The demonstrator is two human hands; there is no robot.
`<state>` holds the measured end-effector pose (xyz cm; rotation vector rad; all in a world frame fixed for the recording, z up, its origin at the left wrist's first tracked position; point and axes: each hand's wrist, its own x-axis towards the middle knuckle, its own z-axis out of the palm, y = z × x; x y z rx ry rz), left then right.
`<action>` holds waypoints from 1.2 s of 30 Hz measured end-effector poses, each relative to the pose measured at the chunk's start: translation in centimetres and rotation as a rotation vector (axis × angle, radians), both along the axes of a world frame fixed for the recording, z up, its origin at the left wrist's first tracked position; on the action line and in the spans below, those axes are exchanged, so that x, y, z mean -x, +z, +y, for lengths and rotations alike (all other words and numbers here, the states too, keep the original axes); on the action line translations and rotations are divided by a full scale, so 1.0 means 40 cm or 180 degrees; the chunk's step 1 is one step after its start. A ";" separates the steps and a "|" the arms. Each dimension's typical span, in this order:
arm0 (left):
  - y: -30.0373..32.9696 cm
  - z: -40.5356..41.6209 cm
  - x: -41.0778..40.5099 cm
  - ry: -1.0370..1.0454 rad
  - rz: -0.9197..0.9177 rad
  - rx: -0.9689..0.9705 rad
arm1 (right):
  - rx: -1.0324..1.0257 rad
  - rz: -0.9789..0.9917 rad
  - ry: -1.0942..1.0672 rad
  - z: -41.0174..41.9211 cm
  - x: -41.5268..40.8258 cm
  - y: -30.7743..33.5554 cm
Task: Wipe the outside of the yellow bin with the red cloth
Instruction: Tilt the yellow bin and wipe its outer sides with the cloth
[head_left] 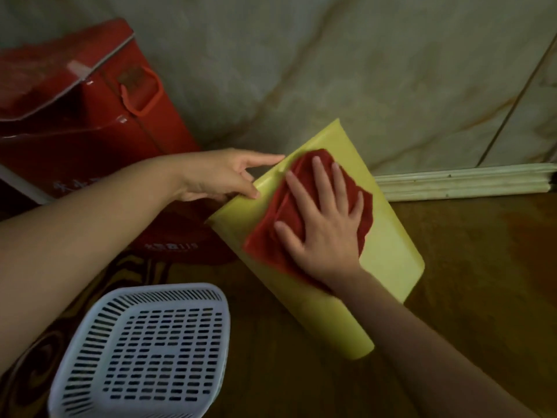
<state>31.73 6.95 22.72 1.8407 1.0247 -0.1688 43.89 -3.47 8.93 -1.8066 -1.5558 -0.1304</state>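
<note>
The yellow bin (pixel 388 245) lies on its side on the wooden floor, one flat outer wall facing up. A crumpled red cloth (pixel 283 218) is spread on that wall. My right hand (pixel 325 218) presses flat on the cloth with its fingers splayed. At the bin's upper left edge my left hand (pixel 223 176) grips the rim, thumb on top and fingers curled around the edge. The bin's opening is hidden from me.
A white slotted plastic basket (pixel 150 351) stands at the lower left. A big red box with a handle (pixel 90 116) sits behind my left arm, against a marbled wall (pixel 331 70). A pale skirting board (pixel 464 182) runs along the right; wooden floor (pixel 482 282) lies right of the bin.
</note>
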 end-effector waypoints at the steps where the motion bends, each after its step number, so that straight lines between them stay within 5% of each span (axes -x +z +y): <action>1: 0.001 0.002 0.000 0.0012 -0.0067 -0.0017 | 0.0098 0.0139 -0.0123 0.012 -0.045 -0.007; 7: -0.056 -0.050 0.127 0.0108 -0.0143 -0.0414 | 0.0987 0.0924 -0.0948 -0.092 -0.223 -0.172; 12: -0.015 -0.064 0.027 0.0142 -0.0149 -0.0654 | 0.0599 0.1131 -0.0688 -0.167 -0.127 -0.141; 18: 0.052 -0.069 -0.167 -0.0168 -0.0099 -0.0581 | -0.0150 0.0273 -0.0209 -0.096 -0.046 0.052; 22: 0.062 -0.046 -0.164 -0.0312 -0.0456 -0.0032 | -0.0333 0.0402 -0.0158 -0.108 -0.130 0.028; 26: 0.030 -0.004 -0.007 -0.0715 0.0154 -0.1346 | 0.0279 0.0470 -0.0107 -0.141 -0.163 -0.078; 30: -0.019 -0.013 0.104 -0.0338 0.0171 -0.1334 | 0.0618 0.0763 -0.0256 -0.186 -0.154 -0.164; 36: 0.032 -0.045 -0.065 -0.0262 -0.0231 -0.1817 | 0.0119 0.0840 -0.0093 -0.179 -0.129 -0.038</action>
